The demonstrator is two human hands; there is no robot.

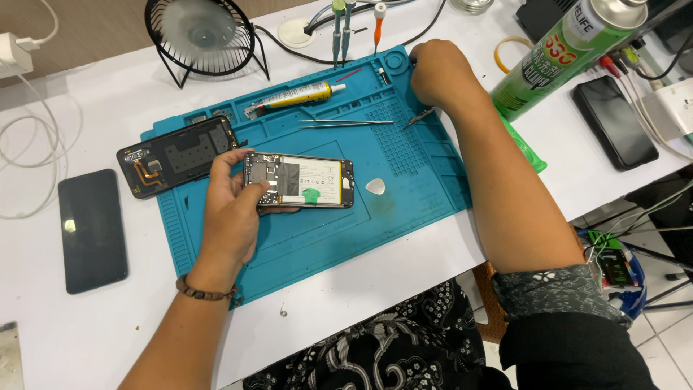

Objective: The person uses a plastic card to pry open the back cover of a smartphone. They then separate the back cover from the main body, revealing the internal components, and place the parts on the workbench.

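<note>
left hand (232, 209) grips opened phone (298, 180) by its left end, over blue mat (404, 180). right hand (438, 72) curled shut on a small tool (419, 117) at the mat's top right.

A teal work mat (404, 180) is covering the white table (108, 318). At ten o'clock a black fan (200, 36) is standing; at nine, a black phone (92, 230) is lying. At one o'clock a green spray can (563, 54) is leaning. At twelve, a yellow glue tube (296, 97) is showing. Black, white-patterned sleeves (556, 289) are showing at five.
</note>
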